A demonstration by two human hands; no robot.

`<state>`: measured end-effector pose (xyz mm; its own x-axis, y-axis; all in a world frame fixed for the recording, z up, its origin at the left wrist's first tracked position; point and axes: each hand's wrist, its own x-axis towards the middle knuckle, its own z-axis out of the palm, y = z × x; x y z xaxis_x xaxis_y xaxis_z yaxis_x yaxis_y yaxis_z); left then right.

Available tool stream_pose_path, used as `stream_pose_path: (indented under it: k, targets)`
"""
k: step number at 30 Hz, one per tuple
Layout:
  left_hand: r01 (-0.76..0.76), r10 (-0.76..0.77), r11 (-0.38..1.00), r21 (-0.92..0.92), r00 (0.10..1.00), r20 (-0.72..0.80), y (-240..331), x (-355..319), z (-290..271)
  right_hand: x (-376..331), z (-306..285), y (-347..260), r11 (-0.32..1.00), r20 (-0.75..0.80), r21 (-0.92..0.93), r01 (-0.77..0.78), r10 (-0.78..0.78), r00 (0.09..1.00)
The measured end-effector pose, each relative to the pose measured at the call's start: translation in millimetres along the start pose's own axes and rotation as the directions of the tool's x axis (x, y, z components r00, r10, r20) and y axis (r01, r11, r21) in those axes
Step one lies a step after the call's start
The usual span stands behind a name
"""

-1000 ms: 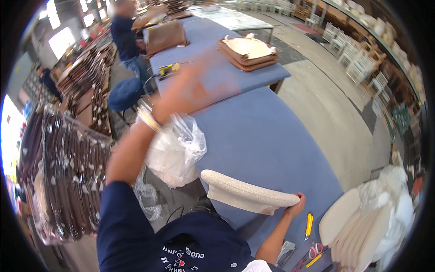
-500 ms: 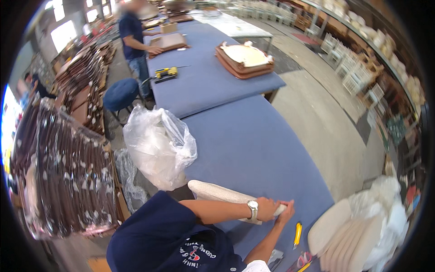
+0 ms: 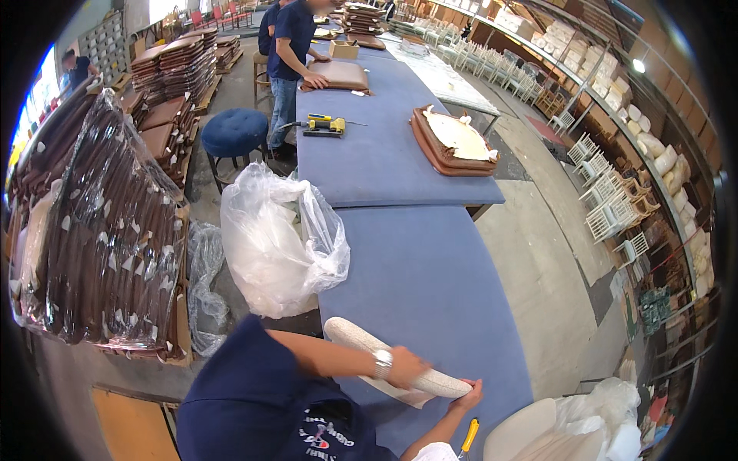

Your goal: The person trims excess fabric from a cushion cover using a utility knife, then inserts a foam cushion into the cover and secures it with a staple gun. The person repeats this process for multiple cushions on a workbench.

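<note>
A long cream padded cushion [image 3: 361, 338], seen nearly edge-on, lies slantwise over the near part of the blue-covered table [image 3: 430, 269]. At its right end, the fingers of my right hand [image 3: 467, 396] are closed around the corner. My left hand [image 3: 407, 369], with a silver watch at the wrist, lies over the cushion's upper edge near the middle; motion smears its fingers. A yellow utility knife [image 3: 470, 436] rests on the table just beyond my right hand. Several cream cushions [image 3: 523, 430] sit partly under clear plastic at the lower right.
A clear plastic bag [image 3: 269, 253] bulges over the table's left edge. Farther along are a yellow-and-black power tool [image 3: 324, 125] and stacked brown cushions [image 3: 453, 146]. A co-worker [image 3: 288, 46] stands beyond a blue stool [image 3: 240, 131]. Plastic-wrapped brown cushions [image 3: 108, 246] stand left.
My left hand has slid left along the cushion, away from my right hand, which keeps hold of the end. The view has tilted up and shifted, showing more of the room.
</note>
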<state>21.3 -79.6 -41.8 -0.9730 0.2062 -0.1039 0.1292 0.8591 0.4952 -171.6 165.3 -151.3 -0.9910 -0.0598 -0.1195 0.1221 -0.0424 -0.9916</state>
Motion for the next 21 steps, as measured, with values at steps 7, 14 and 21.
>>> stream_pose_path:
  k: [7,14,21]
  targets:
    - [0.334,-0.41,0.864,-0.377,0.901,-0.142,-134,-163,-5,-20,10,2,0.981,-0.077,0.192,-0.039,0.055,0.996]
    - [-0.02,-0.015,0.998,-0.058,0.834,-0.552,-60,-128,-161,-41,8,-29,0.893,-0.141,0.448,0.035,0.032,0.989]
    - [-0.187,0.218,0.975,0.116,0.89,-0.4,68,-29,-202,-78,34,-49,0.996,0.08,0.028,-0.089,0.086,0.993]
